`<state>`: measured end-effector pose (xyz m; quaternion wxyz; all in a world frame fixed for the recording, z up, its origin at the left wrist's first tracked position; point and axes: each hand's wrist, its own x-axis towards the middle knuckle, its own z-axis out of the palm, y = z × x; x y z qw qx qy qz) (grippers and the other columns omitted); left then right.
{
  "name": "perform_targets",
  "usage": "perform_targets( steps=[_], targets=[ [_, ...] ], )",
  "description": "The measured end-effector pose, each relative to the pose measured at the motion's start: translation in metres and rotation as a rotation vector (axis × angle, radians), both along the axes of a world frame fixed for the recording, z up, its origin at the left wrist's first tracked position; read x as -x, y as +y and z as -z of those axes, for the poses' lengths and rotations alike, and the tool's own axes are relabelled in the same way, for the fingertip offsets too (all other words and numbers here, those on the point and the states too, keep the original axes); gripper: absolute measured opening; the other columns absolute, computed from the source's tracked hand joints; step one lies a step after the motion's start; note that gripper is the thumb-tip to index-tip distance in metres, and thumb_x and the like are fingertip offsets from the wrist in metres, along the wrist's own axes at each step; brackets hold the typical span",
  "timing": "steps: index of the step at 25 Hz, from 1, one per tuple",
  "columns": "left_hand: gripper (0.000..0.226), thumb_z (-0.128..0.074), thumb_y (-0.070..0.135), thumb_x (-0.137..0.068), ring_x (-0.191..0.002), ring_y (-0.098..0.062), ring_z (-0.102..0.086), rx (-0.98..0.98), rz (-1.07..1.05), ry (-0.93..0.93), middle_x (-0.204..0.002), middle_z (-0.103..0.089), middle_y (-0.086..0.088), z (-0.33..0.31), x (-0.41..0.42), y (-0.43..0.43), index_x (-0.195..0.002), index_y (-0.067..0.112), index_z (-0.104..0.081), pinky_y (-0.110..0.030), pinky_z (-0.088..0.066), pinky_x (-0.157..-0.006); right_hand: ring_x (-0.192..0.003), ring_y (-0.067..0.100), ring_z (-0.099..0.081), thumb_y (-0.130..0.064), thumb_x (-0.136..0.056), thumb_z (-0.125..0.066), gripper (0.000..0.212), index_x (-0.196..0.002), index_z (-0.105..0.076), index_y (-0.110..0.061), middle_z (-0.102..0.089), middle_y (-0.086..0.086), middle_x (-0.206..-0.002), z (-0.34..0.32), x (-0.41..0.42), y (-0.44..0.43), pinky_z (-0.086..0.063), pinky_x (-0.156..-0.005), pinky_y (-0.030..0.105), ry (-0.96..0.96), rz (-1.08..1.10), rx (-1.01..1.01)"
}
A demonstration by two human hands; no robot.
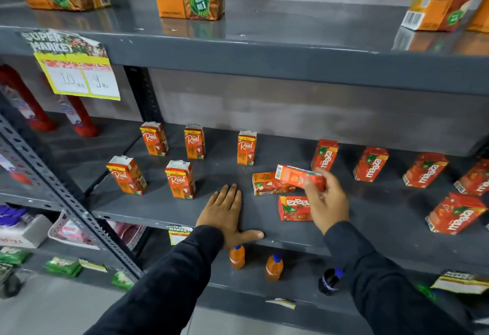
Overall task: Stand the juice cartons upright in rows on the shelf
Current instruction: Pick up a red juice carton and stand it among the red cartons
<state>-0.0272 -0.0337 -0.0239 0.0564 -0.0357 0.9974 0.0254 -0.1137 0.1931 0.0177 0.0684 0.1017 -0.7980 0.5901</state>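
The right hand grips a Maaza carton above two fallen cartons, while the left hand lies flat, released, on the shelf.

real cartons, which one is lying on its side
The Real carton just beyond the right hand, under the lifted carton; the other five stand upright.

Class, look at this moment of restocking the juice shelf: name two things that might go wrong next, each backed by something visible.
1. The right hand holds a Maaza carton sideways just above two lying cartons; lowering it could bump them.
2. The lying Maaza carton near the shelf's front edge could be nudged off by the sleeve.
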Motion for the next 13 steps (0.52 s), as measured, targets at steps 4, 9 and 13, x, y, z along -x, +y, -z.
perform_targets(
  steps=[4,9,13],
  targets=[
    [0.132,-0.011,0.101,-0.056,-0.145,-0.025,0.014,0.002,-0.003,-0.01,-0.16,0.012,-0.009,0.001,0.002,-0.001,-0.151,0.011,0.008,-0.044,0.003,-0.118,-0.057,0.018,-0.067,-0.079,-0.072,-0.047,0.039,-0.076,-0.062,-0.043,-0.071,-0.004,-0.07,-0.023,0.003,0.002,-0.054,-0.051,0.035,-0.135,0.149,0.272],
    [0.133,-0.013,0.102,-0.056,-0.145,-0.023,0.011,-0.004,-0.006,0.014,-0.16,0.009,-0.008,0.005,0.003,-0.002,-0.151,0.011,0.005,-0.042,0.004,-0.118,-0.039,0.012,-0.051,-0.075,-0.066,-0.059,0.049,-0.06,-0.058,-0.026,-0.059,-0.002,-0.051,-0.025,-0.004,0.011,-0.041,-0.037,0.023,-0.362,0.051,0.374],
    [0.133,-0.015,0.103,-0.056,-0.145,-0.022,0.011,-0.007,-0.012,0.03,-0.16,0.008,-0.007,0.008,0.003,-0.003,-0.151,0.011,0.004,-0.04,0.006,-0.117,-0.041,0.009,-0.047,-0.045,-0.079,-0.068,0.034,-0.084,-0.064,-0.012,-0.058,0.002,-0.057,-0.029,-0.002,0.023,-0.046,-0.041,0.024,-0.475,-0.09,0.378]
  ],
)
